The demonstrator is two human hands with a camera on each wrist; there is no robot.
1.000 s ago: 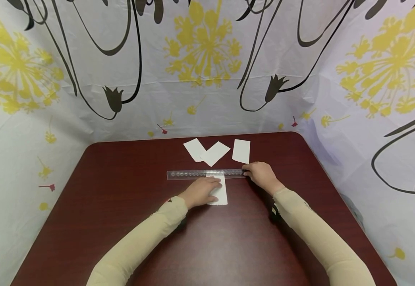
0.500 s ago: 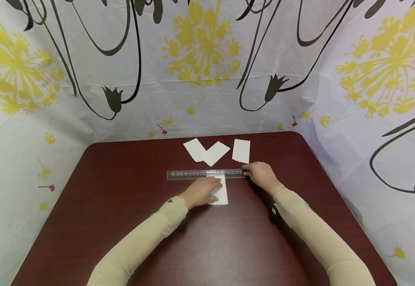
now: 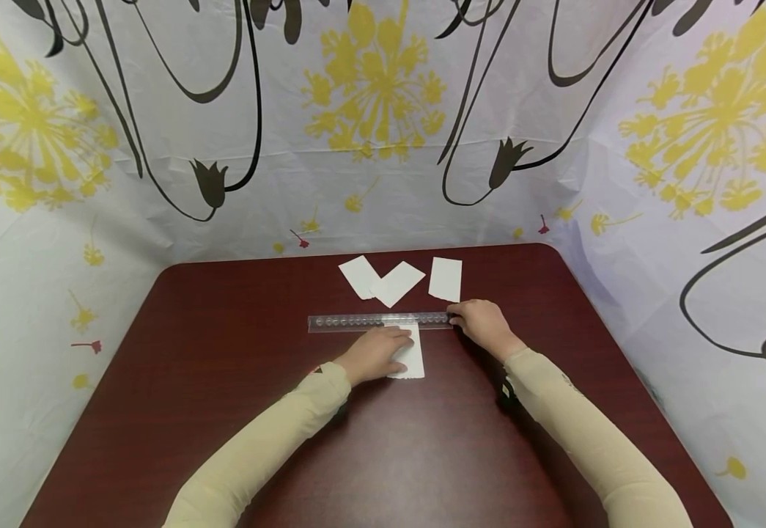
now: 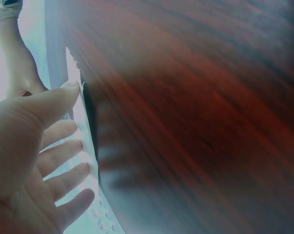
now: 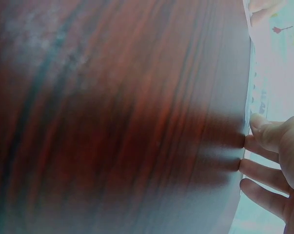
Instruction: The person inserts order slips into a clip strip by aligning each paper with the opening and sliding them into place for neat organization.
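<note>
A clear plastic ruler (image 3: 346,323) with a row of round holes lies crosswise on the dark red table (image 3: 224,411). My left hand (image 3: 372,355) rests with fingers extended on a white slip of paper (image 3: 414,363), whose top end overlaps the ruler. In the left wrist view the fingers (image 4: 64,161) spread along the slip, the thumb near its ragged end. At the ruler's right end, my right hand (image 3: 483,323) holds it between thumb and fingers; the right wrist view shows the thumb (image 5: 264,131) at the ruler's edge, the other fingertips touching the tabletop.
Beyond the ruler lie three more white slips: a tilted one (image 3: 359,277) on the left, another (image 3: 399,283) overlapping its corner, and an upright one (image 3: 445,279) near the right hand. A patterned white cloth (image 3: 383,198) hangs behind the table's far edge.
The paper slip has shifted slightly to the right along the ruler, with my left hand moving along on it. The ruler and my right hand stay in place.
</note>
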